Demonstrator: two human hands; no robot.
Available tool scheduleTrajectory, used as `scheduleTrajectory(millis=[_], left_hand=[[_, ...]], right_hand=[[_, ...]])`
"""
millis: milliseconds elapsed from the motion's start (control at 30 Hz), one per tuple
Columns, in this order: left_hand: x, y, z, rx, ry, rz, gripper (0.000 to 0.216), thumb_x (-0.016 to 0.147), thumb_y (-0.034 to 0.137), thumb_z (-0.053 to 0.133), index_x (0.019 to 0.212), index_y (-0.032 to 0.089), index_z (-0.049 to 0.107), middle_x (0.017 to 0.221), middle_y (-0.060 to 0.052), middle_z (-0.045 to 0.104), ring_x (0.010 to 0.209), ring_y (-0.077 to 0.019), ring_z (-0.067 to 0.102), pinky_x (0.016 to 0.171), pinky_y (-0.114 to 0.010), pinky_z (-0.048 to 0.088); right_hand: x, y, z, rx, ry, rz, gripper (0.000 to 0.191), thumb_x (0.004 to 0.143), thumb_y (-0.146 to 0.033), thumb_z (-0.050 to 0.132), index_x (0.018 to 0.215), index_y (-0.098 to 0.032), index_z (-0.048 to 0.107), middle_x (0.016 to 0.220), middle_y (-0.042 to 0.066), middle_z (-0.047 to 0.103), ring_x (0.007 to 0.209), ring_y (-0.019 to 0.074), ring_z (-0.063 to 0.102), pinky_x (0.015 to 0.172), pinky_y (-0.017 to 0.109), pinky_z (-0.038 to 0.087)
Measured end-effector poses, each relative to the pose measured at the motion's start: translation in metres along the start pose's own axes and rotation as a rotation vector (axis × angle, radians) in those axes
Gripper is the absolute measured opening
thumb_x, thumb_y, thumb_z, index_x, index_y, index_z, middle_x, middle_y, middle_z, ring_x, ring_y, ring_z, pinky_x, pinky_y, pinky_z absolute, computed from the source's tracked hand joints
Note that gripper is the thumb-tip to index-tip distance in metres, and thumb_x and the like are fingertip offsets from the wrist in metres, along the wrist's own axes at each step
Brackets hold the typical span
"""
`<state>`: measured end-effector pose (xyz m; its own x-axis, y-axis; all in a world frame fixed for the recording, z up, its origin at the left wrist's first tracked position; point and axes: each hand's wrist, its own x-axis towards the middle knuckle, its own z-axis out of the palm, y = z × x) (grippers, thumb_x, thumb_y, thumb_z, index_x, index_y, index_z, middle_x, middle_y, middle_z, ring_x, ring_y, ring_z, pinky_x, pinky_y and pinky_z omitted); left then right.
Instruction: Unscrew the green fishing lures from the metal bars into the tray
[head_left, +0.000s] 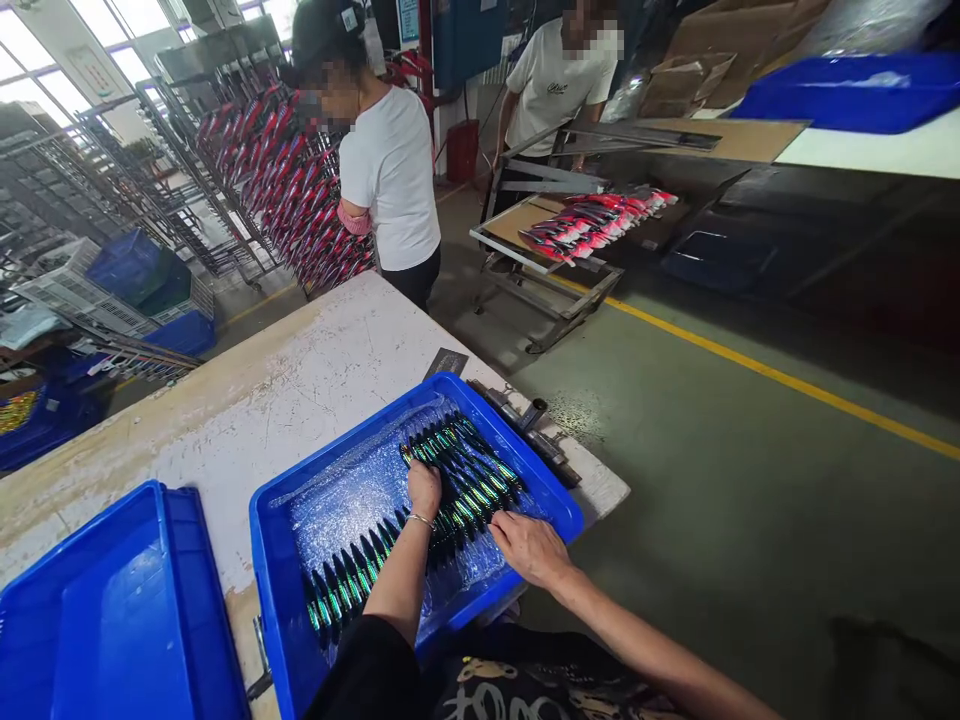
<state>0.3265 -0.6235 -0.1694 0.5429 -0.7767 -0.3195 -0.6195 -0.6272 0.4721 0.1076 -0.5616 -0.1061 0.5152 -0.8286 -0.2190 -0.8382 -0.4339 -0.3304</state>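
Observation:
A blue plastic tray (264,560) in front of me holds rows of slim, shiny green-and-black fishing lures (352,575) lying side by side on clear plastic wrap (337,500). My left hand (424,490), a thin bracelet at its wrist, reaches over the tray with its fingers curled on a lure in the upper row. At the right end of the lower row is my right hand (531,547). Its fingers are bent together against the lure tips, and whatever they pinch is hidden. My left forearm covers part of the lower row.
The tray rests on a worn white table (262,410). To its left stands another blue tray (90,610); metal bars (540,430) lie along the right edge. Beyond are two people, a rack of red lures (285,180) and a cart (547,270) carrying red lures.

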Motion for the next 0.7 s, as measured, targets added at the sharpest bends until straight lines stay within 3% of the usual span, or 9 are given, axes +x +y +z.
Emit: scheduleTrajectory(millis=[200,300,400,567,700], left_hand=[[-0.007,-0.01,-0.003,-0.059,0.066,0.004,0.035,0.095,0.024,0.052,0.124,0.005,0.051,0.1,-0.023,0.073,0.096,-0.0323,0.072,0.084,-0.04,0.053],[-0.011,-0.022,-0.01,-0.073,0.138,0.002,0.042,0.1,0.03,0.043,0.133,0.005,0.045,0.124,-0.028,0.064,0.116,-0.0335,0.064,0.096,-0.043,0.049],[-0.009,-0.03,-0.013,-0.083,0.148,0.033,0.045,0.099,0.023,0.04,0.14,0.004,0.041,0.138,-0.028,0.055,0.132,-0.031,0.054,0.107,-0.042,0.042],[-0.004,-0.027,-0.012,-0.109,0.089,0.076,0.045,0.095,0.015,0.043,0.139,0.005,0.046,0.128,-0.025,0.063,0.123,-0.0286,0.06,0.106,-0.039,0.043],[-0.02,-0.03,-0.025,-0.152,0.117,0.085,0.048,0.093,0.018,0.05,0.139,0.005,0.05,0.124,-0.024,0.064,0.122,-0.031,0.06,0.106,-0.042,0.044]], right_hand=[[-0.001,-0.002,-0.003,0.016,0.01,-0.004,0.03,0.104,-0.032,0.038,0.095,-0.021,0.065,0.089,0.004,0.073,0.076,0.0181,0.067,0.063,0.03,0.035],[0.0,-0.002,-0.004,0.016,0.02,-0.011,0.031,0.104,-0.032,0.038,0.093,-0.021,0.064,0.087,0.004,0.073,0.074,0.0174,0.066,0.063,0.029,0.034],[0.0,-0.001,-0.002,0.015,0.028,-0.011,0.03,0.104,-0.032,0.039,0.094,-0.021,0.064,0.087,0.003,0.073,0.075,0.0167,0.066,0.063,0.029,0.034],[0.0,0.0,0.001,0.003,0.041,-0.02,0.029,0.104,-0.032,0.04,0.094,-0.021,0.065,0.087,0.003,0.074,0.075,0.0164,0.067,0.063,0.03,0.032],[0.0,0.002,0.003,0.002,0.043,-0.041,0.03,0.104,-0.033,0.04,0.094,-0.021,0.066,0.088,0.004,0.074,0.075,0.0168,0.067,0.062,0.03,0.03]])
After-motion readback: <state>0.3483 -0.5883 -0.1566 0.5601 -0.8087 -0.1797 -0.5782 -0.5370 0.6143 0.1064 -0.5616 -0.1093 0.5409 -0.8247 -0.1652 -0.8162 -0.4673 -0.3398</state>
